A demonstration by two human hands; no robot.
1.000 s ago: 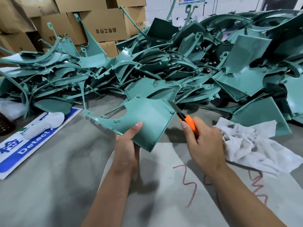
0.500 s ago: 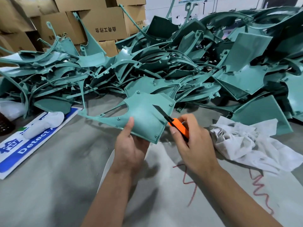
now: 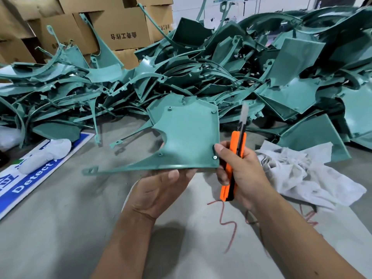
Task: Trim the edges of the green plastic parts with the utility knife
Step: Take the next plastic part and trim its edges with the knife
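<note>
The left hand (image 3: 161,190) holds one green plastic part (image 3: 185,137) up above the grey worktop (image 3: 66,218), its fingers curled under the part's lower edge and the thumb lying along that edge from the front. The part is a flat panel with small screw bosses near its corners, a curved cut-out on its left side and a long thin arm that runs off to the left and ends in a slotted tab. Just to the right of the part, the right hand (image 3: 241,174) grips the orange utility knife (image 3: 234,164) upright, fingers wrapped round the handle, the thumb tip touching the part's lower right corner. The blade points upward beside the part's right edge; its tip is blurred, and whether it touches the plastic cannot be told. Behind the part, a large pile of green plastic parts (image 3: 221,73) covers the far side of the worktop, with cardboard boxes (image 3: 120,31) stacked behind it. To the right of the part lies a crumpled white cloth (image 3: 302,174). To the left of the part lies a blue and white sign (image 3: 30,178) with a white glove (image 3: 46,156) resting on it.
</note>
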